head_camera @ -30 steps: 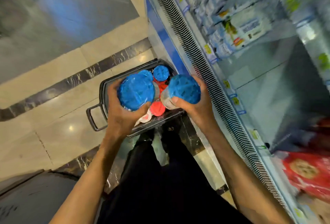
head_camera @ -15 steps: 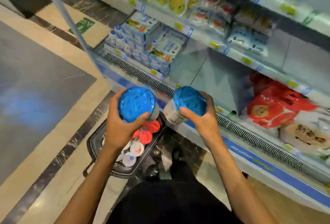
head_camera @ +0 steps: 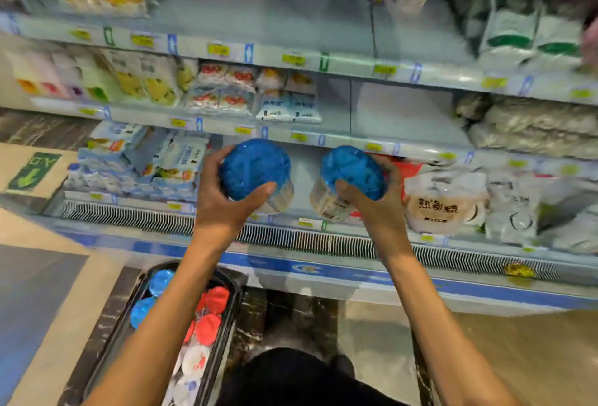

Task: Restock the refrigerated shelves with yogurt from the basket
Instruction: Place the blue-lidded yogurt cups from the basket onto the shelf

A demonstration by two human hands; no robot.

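My left hand (head_camera: pixel 223 201) grips a yogurt tub with a blue lid (head_camera: pixel 255 168), fingers and thumb curled round the lid. My right hand (head_camera: pixel 378 208) grips a second blue-lidded yogurt tub (head_camera: pixel 351 172) the same way. Both tubs hang in front of the bare middle stretch of the lowest refrigerated shelf (head_camera: pixel 304 176). The black basket (head_camera: pixel 223 324) stands on the floor below my left arm, holding several blue, red and white lidded yogurt pots.
Blue-and-white packs (head_camera: pixel 145 159) fill the lowest shelf to the left, and a red bag and round pale packs (head_camera: pixel 443 201) lie to the right. A vent grille (head_camera: pixel 323 244) runs along the cooler's front. Upper shelves carry more packaged goods.
The view has swung up from the basket to face the shelves. Both hands have lifted the two blue-lidded tubs from above the basket up to the lowest shelf.
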